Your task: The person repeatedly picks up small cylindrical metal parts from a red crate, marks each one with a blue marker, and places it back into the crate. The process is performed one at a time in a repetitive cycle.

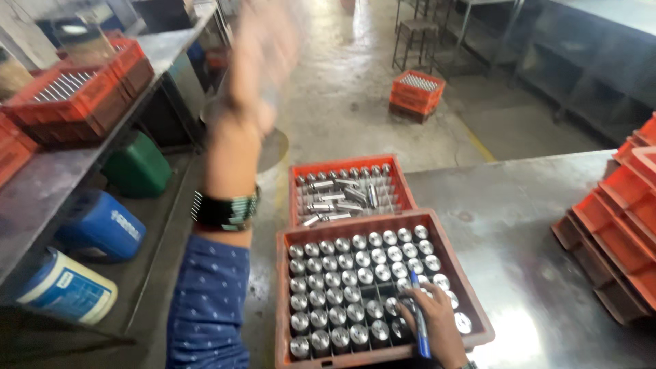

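1. The right hand (pixel 432 321) rests on the near orange plastic crate (pixel 383 287) of upright silver metal cylinders (pixel 342 280), fingers clenched around a blue marker pen (pixel 420 324).
2. The left hand (pixel 263 55) is raised high and blurred; I cannot tell its grip.
3. A second orange crate (pixel 348 191) sits just behind, on the grey steel table (pixel 519 225).

Two hands are seen: a raised, blurred left hand (pixel 263 55) and a right hand (pixel 437 324), with one blue marker (pixel 420 321) held. Two orange crates (pixel 383 215) of metal cylinders (pixel 342 280) are counted on the table (pixel 519 205), plus roughly forty-odd cylinders in the near one. One more crate (pixel 417 92) is spotted on the floor. Three jugs (pixel 102 229) are counted underneath the left bench.
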